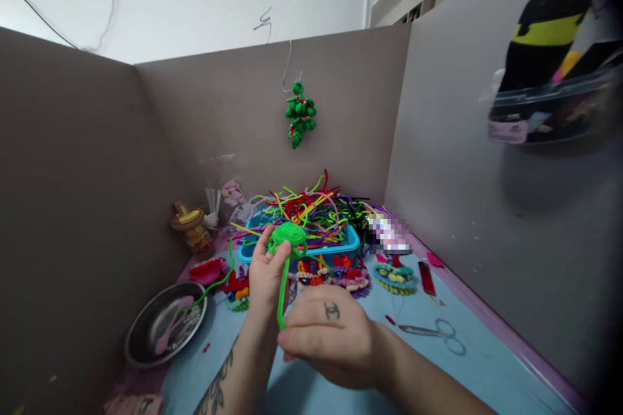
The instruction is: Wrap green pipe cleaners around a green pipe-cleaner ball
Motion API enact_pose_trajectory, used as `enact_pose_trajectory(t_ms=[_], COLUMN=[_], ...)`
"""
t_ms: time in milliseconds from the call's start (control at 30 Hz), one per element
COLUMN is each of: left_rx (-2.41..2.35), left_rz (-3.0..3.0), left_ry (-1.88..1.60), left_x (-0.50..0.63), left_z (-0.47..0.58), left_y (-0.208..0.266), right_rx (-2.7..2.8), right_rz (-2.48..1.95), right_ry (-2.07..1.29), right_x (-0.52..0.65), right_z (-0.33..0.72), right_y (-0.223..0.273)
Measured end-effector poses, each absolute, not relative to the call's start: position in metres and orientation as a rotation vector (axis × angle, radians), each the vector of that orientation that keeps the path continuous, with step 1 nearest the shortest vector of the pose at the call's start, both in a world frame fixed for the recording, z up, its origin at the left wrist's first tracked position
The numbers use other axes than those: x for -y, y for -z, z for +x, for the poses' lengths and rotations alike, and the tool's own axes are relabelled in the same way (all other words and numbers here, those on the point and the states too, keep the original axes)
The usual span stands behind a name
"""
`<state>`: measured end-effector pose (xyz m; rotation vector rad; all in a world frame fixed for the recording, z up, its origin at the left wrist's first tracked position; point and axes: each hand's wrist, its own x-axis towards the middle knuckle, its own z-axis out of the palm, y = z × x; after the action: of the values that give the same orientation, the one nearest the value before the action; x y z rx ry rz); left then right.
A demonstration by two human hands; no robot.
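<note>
- Currently, the right hand (335, 337) is positioned in front of the blue tray (348, 248), fingers curled closed; thumb and forefinger pinch a green strand (281, 298).
- Left hand (263, 270): raised farther forward, overlapping the near edge of the blue tray in view. Fingers are partly curled; thumb and fingertips grip a green coil (289, 233), which appears before the tray's contents. The green strand extends from the green coil to the right hand.
- Scissors (421, 331): lying in front of the blue tray, to its right.
- Metal bowl (143, 327): in front of the blue tray, to its left. It contains a pink scoop (170, 331) and small clear pieces. A loose green length (213, 286) trails over its rim.
- Multicoloured figures (350, 273): arranged along the near side of the blue tray.
- Coloured stems (316, 207): heaped inside the blue tray.
- Lidded jar (192, 233): left of the blue tray.
- Green ornament (300, 113): suspended above and behind the blue tray, against the rear panel (219, 117).
</note>
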<state>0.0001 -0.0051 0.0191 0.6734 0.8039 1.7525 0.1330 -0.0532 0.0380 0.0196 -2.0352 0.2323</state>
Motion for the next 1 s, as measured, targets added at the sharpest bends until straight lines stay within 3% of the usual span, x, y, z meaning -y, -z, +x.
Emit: enact_pose_trajectory(t_ms=[133, 300, 600, 1000], left_rx=[-0.729, -0.662, -0.658, -0.643], left_rz=[0.614, 0.636, 0.653, 0.617], left_ry=[-1.742, -1.716, -1.659, -1.653], left_x=[0.003, 0.004, 0.007, 0.006], left_z=[0.000, 0.005, 0.011, 0.013], left_y=[-0.014, -0.008, -0.006, -0.005], right_rx=[1.703, 1.663, 1.773, 1.685], right_rz=[-0.368, -0.843, -0.927, -0.889], right_ry=[-0.373, -0.110, 0.017, -0.085], right_x=[0.040, 0.010, 0.002, 0.002], right_z=[0.134, 0.125, 0.127, 0.122], right_y=[-0.029, -0.011, -0.004, 0.001])
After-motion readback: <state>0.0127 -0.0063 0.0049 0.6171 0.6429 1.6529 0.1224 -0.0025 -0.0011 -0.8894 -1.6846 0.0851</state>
